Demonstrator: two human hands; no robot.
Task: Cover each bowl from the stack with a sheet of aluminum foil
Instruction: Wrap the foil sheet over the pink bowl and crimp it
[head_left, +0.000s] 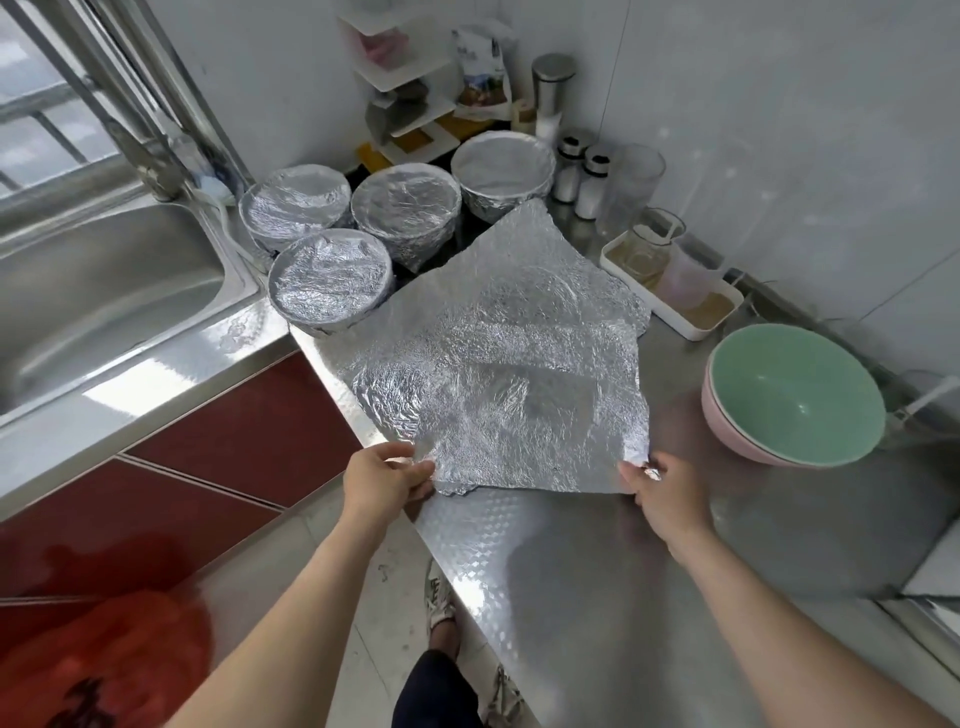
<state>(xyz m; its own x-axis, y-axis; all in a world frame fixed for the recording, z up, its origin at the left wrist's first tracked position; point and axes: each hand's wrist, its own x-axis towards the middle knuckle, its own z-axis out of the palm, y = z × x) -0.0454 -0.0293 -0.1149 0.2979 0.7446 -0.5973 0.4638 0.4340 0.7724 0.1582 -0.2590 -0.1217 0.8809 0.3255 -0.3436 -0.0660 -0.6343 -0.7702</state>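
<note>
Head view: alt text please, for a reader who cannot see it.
The left hand and right hand pinch the near corners of a crinkled foil sheet lying on a steel counter. Four foil-covered bowls stand behind it; a green bowl nested in a pink bowl sits uncovered at right.

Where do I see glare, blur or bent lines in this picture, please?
Head view: strong glare on the steel counter beside the sink; the foil sheet glitters, so its creases are hard to read; the red bag at lower left is blurred; the window frame leans steeply, a wide-angle distortion.
</note>
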